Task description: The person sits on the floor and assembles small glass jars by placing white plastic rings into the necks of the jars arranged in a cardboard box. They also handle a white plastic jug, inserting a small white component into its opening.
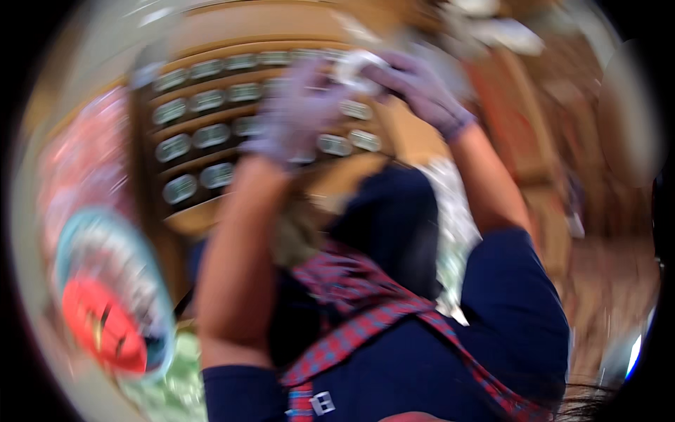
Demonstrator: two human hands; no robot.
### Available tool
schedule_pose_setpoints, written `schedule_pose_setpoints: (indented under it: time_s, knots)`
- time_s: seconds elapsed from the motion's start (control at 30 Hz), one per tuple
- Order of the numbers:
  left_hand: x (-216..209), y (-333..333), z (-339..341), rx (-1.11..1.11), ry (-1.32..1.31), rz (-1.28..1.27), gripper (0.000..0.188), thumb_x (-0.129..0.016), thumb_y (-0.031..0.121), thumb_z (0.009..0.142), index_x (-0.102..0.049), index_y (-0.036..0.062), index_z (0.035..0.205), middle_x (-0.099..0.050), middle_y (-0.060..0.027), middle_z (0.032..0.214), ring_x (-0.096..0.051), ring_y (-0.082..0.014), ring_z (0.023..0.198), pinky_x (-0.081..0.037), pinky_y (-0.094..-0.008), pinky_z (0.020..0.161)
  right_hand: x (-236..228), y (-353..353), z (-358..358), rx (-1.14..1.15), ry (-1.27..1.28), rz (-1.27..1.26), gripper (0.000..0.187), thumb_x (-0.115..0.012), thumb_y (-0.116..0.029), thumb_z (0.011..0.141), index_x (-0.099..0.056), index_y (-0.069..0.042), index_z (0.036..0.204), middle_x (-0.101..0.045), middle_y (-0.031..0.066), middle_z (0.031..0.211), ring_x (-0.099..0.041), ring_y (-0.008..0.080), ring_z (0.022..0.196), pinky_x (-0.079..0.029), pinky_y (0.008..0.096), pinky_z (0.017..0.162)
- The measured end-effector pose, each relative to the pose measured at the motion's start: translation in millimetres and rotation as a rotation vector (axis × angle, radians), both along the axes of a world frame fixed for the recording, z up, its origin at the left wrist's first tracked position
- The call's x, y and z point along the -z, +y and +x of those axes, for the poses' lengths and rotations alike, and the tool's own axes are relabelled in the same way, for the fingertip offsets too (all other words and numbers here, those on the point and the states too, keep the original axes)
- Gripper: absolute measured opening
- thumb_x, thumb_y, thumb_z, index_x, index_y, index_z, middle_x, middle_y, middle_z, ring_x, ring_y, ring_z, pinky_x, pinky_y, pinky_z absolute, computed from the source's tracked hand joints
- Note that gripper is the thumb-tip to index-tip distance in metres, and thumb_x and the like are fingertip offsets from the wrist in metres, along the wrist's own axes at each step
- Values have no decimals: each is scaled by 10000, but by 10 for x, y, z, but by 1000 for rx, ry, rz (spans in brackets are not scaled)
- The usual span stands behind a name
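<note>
My left hand (292, 112), in a purple glove, is smeared by motion above a dark tray (144, 158). Rows of small pale, rounded pieces with clear-looking edges (211, 135) stand in that tray between brown strips. To its right, my right hand (422, 91), gloved the same way, has its fingers closed on a small white object (360, 72). That object lies between the two hands, and the left thumb comes close to it or touches it. Blur hides its exact kind and the left fingertips.
At the lower left stands a light-blue oval basket (165, 309) with whitish pieces and a red-orange round item (102, 323) in it. Pink plastic wrapping (88, 165) lies behind it. Cardboard boxes (510, 112) stand on the right; clear wrapping (446, 211) lies beside my lap.
</note>
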State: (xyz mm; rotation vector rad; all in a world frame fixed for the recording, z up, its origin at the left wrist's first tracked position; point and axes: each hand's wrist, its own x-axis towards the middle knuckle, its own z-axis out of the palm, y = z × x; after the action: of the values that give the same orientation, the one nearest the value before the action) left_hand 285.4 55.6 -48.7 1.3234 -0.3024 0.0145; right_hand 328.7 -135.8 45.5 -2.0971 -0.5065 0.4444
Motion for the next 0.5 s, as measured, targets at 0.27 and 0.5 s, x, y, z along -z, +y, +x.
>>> schedule_pose_setpoints:
  time_s: [0.27, 0.5]
  knots:
    - [1224, -933, 745, 217, 231, 656, 312, -625, 195, 879, -604, 68, 1163, -566, 11, 764, -465, -76, 572, -357, -208, 486, -1187, -4412, -3334, 1254, -410, 46, 305, -618, -69, 892, -600, 36, 1177, -659, 106, 977, -660, 150, 740, -562, 259, 665]
    - [1662, -1843, 179, 808, -107, 1381, 336, -556, 220, 915, -574, 70, 1215, -656, -125, 1098, -610, -220, 1016, -483, -358, 855, 942, -4574, -8941, 2081, 146, -938, 328, -669, -287, 755, -656, -90, 1017, -678, 184, 922, -657, 327, 827, -517, 414, 727]
